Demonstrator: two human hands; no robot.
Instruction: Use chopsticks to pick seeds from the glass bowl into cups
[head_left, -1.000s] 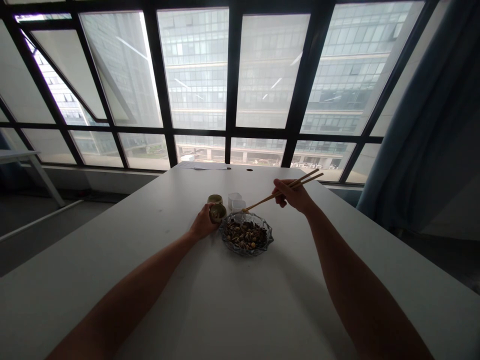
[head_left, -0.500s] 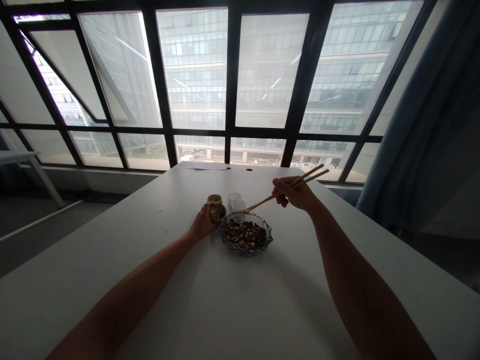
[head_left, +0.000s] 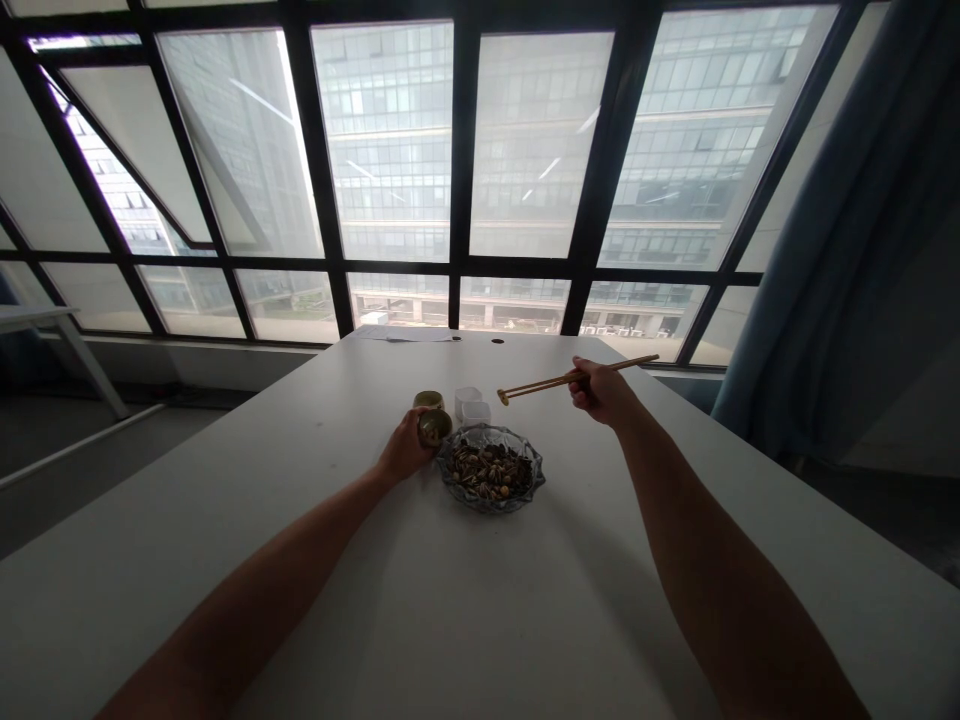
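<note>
A glass dish (head_left: pixel 491 470) heaped with mixed nuts and seeds sits in the middle of the white table (head_left: pixel 465 600). My left hand (head_left: pixel 405 448) is wrapped round a small green cup (head_left: pixel 435 427) just left of the dish. My right hand (head_left: pixel 600 388) grips a pair of wooden chopsticks (head_left: pixel 559 381), held nearly level above the table behind the dish. Their tips point left and pinch a small pale piece, too small to name.
A second green cup (head_left: pixel 429 400) and two small white containers (head_left: pixel 472 404) stand behind the dish. A sheet of paper (head_left: pixel 409 333) lies at the table's far edge, by the big windows. A blue curtain (head_left: pixel 847 250) hangs on the right, and another table (head_left: pixel 37 318) stands far left.
My right hand lifted the chopsticks off the dish's rim and levelled them out, tips now raised behind the dish. My left hand stayed on the green cup.
</note>
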